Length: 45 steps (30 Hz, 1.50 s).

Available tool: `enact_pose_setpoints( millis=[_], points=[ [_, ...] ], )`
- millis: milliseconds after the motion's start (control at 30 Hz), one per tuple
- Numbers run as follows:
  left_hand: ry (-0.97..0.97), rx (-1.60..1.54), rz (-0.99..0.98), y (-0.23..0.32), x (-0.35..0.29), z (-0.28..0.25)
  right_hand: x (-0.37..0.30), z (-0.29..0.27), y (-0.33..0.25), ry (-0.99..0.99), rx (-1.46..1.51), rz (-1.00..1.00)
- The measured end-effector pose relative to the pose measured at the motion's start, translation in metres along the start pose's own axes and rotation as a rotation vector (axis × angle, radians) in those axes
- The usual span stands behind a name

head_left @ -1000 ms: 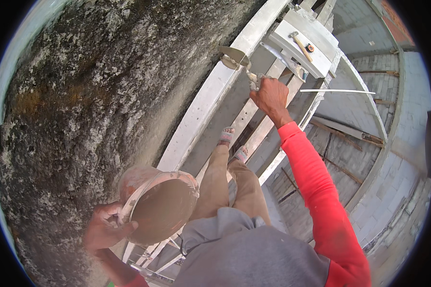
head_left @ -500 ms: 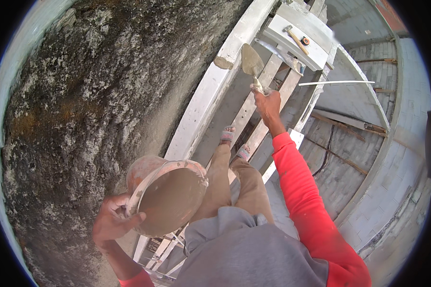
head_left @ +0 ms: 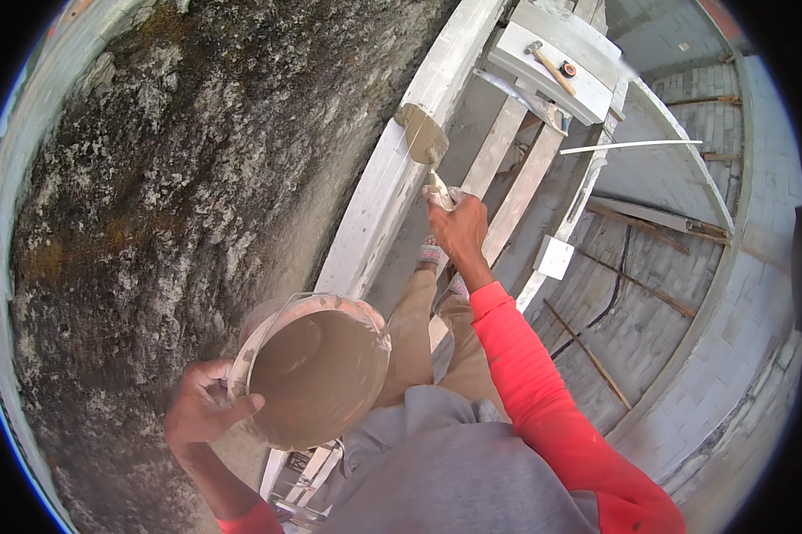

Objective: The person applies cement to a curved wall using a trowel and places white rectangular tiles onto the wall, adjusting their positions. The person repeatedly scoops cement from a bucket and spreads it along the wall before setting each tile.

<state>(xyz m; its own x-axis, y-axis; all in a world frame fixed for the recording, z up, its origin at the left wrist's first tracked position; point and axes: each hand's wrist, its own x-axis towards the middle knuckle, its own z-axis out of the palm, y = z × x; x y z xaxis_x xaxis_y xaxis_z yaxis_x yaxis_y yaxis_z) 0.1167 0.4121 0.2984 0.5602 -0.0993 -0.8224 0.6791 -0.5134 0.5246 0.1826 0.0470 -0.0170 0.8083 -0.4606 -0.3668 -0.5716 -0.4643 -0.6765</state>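
Note:
My left hand point(head_left: 209, 402) is closed on the rim of a mortar-smeared orange bucket point(head_left: 267, 343). The bucket is tipped toward me, and grey mortar point(head_left: 316, 378) coats its inside. My right hand point(head_left: 459, 222) grips the pale handle of a trowel point(head_left: 427, 138). The trowel's blade lies over the top of a long white block wall point(head_left: 378, 182), where a patch of grey mortar point(head_left: 407, 114) shows at the blade's left edge. Whether the blade presses on the wall or hovers just above it, I cannot tell.
A rough dark rock face point(head_left: 152, 222) rises along the left. I stand on wooden planks point(head_left: 525, 182). Ahead, a hammer point(head_left: 552, 69) and a tape measure point(head_left: 567, 68) lie on a white block point(head_left: 516, 46), beside a handsaw point(head_left: 516, 93). A drop with boards point(head_left: 596, 356) lies right.
My right hand has brought the trowel left and toward me, from above the planks onto the wall's top. The bucket has shifted slightly, still in my left hand.

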Motion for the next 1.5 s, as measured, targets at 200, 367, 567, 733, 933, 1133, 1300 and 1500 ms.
enact_pose_setpoints(
  millis=[200, 367, 567, 733, 933, 1133, 1300, 1500],
  points=[
    [-0.016, 0.003, 0.043, -0.003, 0.000, -0.006, 0.037, -0.024, -0.020, -0.077, -0.151, 0.087],
    [-0.021, -0.012, 0.026, 0.000, 0.001, -0.004, 0.015, -0.006, -0.032, -0.289, -0.190, -0.033],
    [-0.022, 0.005, -0.026, 0.005, -0.002, -0.006, 0.027, -0.003, -0.032, -0.139, -0.133, 0.064],
    [-0.044, 0.042, 0.049, -0.003, 0.002, -0.009, 0.031, -0.013, 0.000, -0.278, 0.003, -0.091],
    [0.055, 0.012, 0.188, -0.009, 0.020, 0.020, -0.012, -0.072, 0.046, -0.174, 0.479, 0.434],
    [0.009, -0.072, 0.267, 0.032, 0.059, 0.063, -0.094, -0.232, 0.027, -0.117, 0.304, 0.112],
    [0.021, -0.242, 0.456, 0.088, 0.087, 0.110, -0.149, -0.329, -0.039, -0.191, -0.068, -0.289],
    [-0.010, -0.015, 0.646, 0.155, 0.104, 0.151, -0.151, -0.321, -0.082, -0.012, -0.788, -0.691]
  ],
)
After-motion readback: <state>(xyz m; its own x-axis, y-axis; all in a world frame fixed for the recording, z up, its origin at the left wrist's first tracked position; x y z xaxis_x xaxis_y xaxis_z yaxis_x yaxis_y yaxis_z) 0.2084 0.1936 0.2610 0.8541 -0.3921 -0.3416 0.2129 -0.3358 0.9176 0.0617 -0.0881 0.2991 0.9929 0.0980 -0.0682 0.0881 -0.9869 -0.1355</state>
